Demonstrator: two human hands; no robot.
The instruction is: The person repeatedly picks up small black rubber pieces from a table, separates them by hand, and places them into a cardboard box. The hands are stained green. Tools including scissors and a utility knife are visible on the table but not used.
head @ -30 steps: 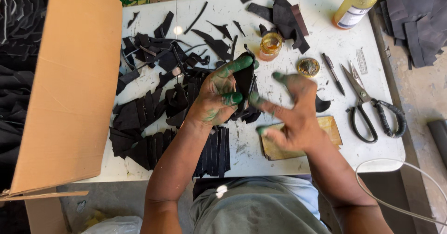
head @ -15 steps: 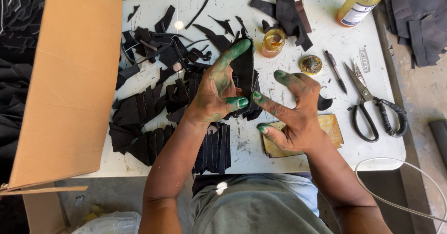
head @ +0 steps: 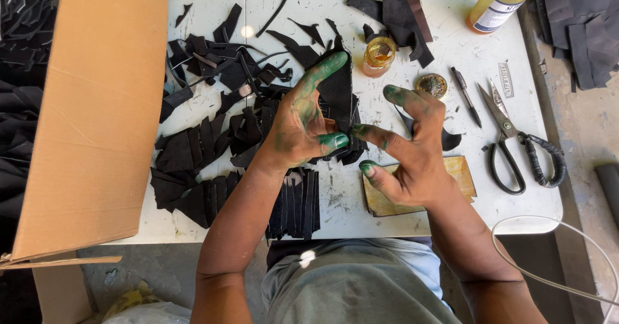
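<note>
While we logged this bench from above, both hands were up over the middle of the white table [head: 400, 40], w/ green stain on the fingertips.

Item 1: left hand [head: 303, 121], clasping a black leather piece [head: 338, 92] upright between thumb and fingers; piece sat just above the heap, approx. centre of table.
Item 2: right hand [head: 406, 153], fingers spread and curled, index tip touching the lower edge of that same piece; not clenched, holding nothing else that we could see.
Item 3: loose black offcuts [head: 213, 105], scattered left of the hands, unsorted.
Item 4: flat black strips [head: 296, 201], laid side by side at the near edge under the left wrist; we judged these the finished or sorted lot.
Item 5: small amber jar [head: 378, 54], open, its round lid [head: 431, 85] lying beside it, prob. glue.
Item 6: tan board [head: 419, 192] under the right hand, smeared.
Item 7: pen [head: 465, 95] and scissors [head: 519, 137] to the right, untouched.
Item 8: yellow bottle [head: 500, 1], far right corner.
Item 9: cardboard box [head: 90, 111], left, open flap over the table edge.

Progress, our est.: one piece in hand, a small batch done, the bulk of the offcuts left to work. Whether glue was on the held piece, we couldn't tell.
</note>
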